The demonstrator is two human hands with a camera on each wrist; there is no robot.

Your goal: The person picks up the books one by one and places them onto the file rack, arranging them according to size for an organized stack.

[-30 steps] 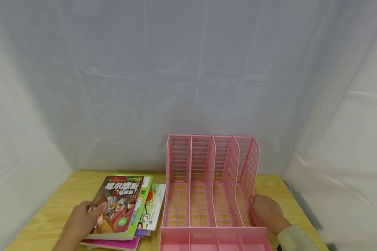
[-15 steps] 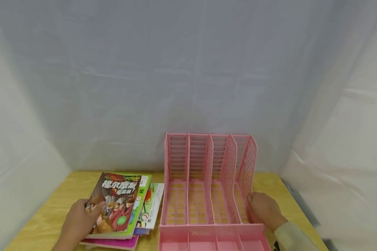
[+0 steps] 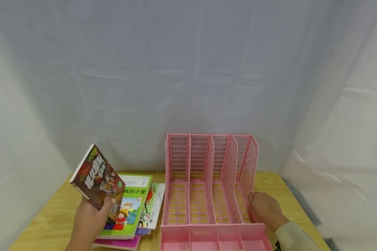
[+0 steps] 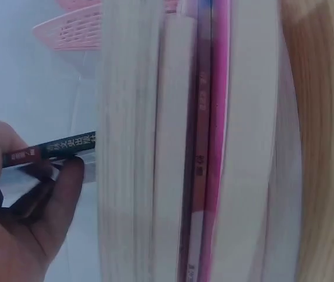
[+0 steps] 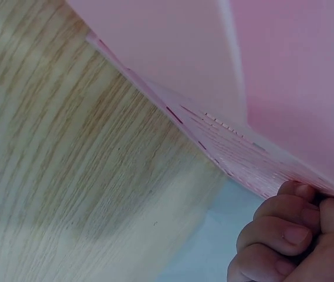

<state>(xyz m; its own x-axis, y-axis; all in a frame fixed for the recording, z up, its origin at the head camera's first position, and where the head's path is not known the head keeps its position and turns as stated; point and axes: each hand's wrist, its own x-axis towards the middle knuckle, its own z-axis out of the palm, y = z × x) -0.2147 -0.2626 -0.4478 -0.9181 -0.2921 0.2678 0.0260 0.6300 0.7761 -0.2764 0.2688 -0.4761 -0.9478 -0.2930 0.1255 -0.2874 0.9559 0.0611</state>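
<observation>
My left hand (image 3: 89, 223) grips a dark-covered paperback book (image 3: 92, 183) by its lower edge, thumb across the front cover. It is raised and tilted above a stack of books, topped by a green-bordered book (image 3: 135, 205). In the left wrist view, the held book's spine (image 4: 67, 147) shows between thumb and fingers, partly hidden behind the stack's page edges (image 4: 172, 147). On the right, my right hand (image 3: 265, 209) holds the outer side wall of a pink file organizer (image 3: 213, 229). Curled fingers (image 5: 272, 232) show at that wall in the right wrist view.
The organizer has several upright slots and small trays along its front. Below the green-bordered book lie a magenta book (image 3: 130, 243) and a white-edged book (image 3: 157, 202) with a red crab picture. Pale sheeting (image 3: 188, 87) surrounds the wooden table (image 3: 47, 216).
My left hand has lifted the dark paperback off the stack and tipped it up to the left, uncovering the green-bordered book. My right hand stays at the organizer's side.
</observation>
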